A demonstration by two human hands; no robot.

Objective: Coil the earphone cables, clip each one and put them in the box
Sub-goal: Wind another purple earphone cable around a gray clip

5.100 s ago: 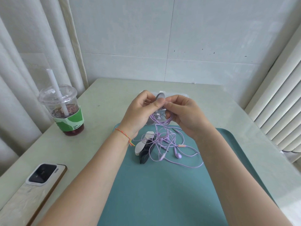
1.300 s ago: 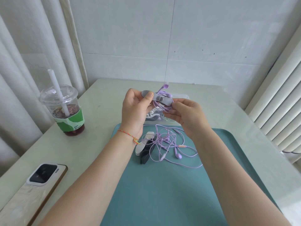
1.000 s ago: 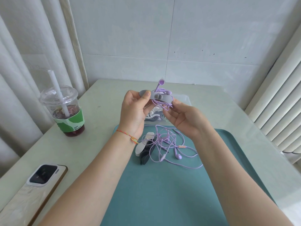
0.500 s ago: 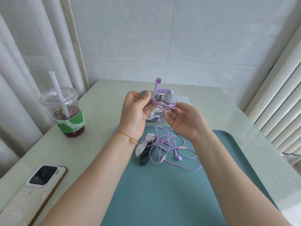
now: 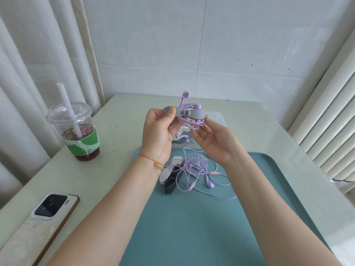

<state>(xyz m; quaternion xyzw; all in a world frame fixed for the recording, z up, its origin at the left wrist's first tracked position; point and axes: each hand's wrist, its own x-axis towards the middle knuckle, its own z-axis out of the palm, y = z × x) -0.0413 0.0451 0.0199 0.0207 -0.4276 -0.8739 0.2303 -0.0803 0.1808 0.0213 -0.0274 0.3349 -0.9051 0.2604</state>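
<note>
- Currently left hand (image 5: 160, 131) pinches the left end of a grey clip (image 5: 184, 112), thumb on top, fingers curled behind it.
- Clip is clamped across a coiled purple earphone cable (image 5: 191, 120); loops hang just below the clip, one earbud sticks up above it.
- Right hand (image 5: 215, 140) is palm-up, fingers relaxed and loosely spread, right beside the coil; fingertips touch the hanging loops and sit under the clip's right end. No grip on anything.
- Clear plastic box (image 5: 216, 120) sits on the table (image 5: 119, 150) behind both hands, mostly hidden; contents can't be made out properly.
- Below the hands, on the teal tray (image 5: 192, 227): a second purple earphone cable (image 5: 199, 173), loose and tangled, overlapping a white clip (image 5: 170, 168) and a dark clip (image 5: 172, 182).
- Left of the left hand: iced drink cup (image 5: 77, 131) with straw; phone (image 5: 38, 223) nearer the left forearm.
</note>
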